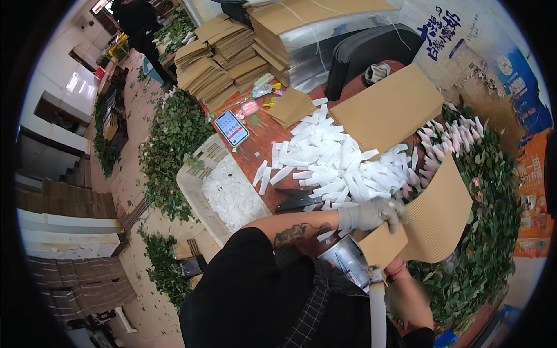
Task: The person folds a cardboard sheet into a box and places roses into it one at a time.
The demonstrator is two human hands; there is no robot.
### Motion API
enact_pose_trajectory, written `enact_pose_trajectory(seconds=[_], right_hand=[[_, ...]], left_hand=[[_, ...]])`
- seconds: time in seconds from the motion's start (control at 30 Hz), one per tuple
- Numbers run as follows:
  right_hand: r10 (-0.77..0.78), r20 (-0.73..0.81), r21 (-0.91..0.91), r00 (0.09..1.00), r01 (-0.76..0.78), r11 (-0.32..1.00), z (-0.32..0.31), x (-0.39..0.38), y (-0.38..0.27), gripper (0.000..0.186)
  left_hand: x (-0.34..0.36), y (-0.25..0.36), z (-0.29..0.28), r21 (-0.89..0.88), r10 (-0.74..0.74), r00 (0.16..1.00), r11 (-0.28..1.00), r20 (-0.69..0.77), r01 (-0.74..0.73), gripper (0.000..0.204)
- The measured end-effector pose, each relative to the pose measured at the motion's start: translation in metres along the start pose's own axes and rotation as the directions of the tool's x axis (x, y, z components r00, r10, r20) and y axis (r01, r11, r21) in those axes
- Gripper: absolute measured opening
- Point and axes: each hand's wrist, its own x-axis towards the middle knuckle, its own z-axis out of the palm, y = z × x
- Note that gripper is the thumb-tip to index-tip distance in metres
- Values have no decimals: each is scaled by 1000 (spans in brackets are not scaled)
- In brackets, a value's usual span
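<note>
My left hand point(374, 214), in a grey glove, reaches in from the left with its fingers bent over the upper edge of a small brown cardboard piece point(383, 246). My right hand point(397, 269) is mostly behind that cardboard; its fingers are hidden and the forearm is blurred. A curved sheet of corrugated cardboard point(444, 214) stands just right of both hands. Pale pink roses point(449, 139) with leafy stems lie beyond it. Left of the glove, black scissors point(296, 200) rest beside a heap of white foam-like strips point(342, 165). A metal can point(343, 260) sits below the glove.
A cream plastic basket point(188, 185) of white pieces stands left of the red table point(255, 156). On the table are a phone point(232, 127), a cardboard stack point(389, 104) and bundled cardboard point(214, 58). Green foliage point(174, 139) covers floor areas. Another person point(139, 26) stands far left.
</note>
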Motion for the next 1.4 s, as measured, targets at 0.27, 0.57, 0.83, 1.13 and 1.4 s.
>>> enact_pose_trajectory(seconds=[0.27, 0.57, 0.83, 1.13, 1.4], right_hand=[[204, 38, 702, 978, -171, 692, -46, -6, -3, 42], [133, 145, 892, 980, -188, 411, -56, 4, -10, 51], [325, -34, 931, 945, -89, 354, -51, 8, -32, 36], [366, 12, 957, 931, -117, 265, -55, 6, -38, 36], [643, -133, 991, 754, 99, 90, -102, -66, -93, 44]], left_hand=[[53, 51, -20, 552, 375, 926, 782, -46, -289, 15], [49, -3, 24, 780, 330, 925, 522, 191, -347, 14], [19, 3, 23, 969, 235, 972, 242, -6, -53, 23], [-22, -14, 18, 582, -843, 514, 341, -160, 738, 57], [-34, -30, 17, 567, -786, 595, 418, -166, 710, 50]])
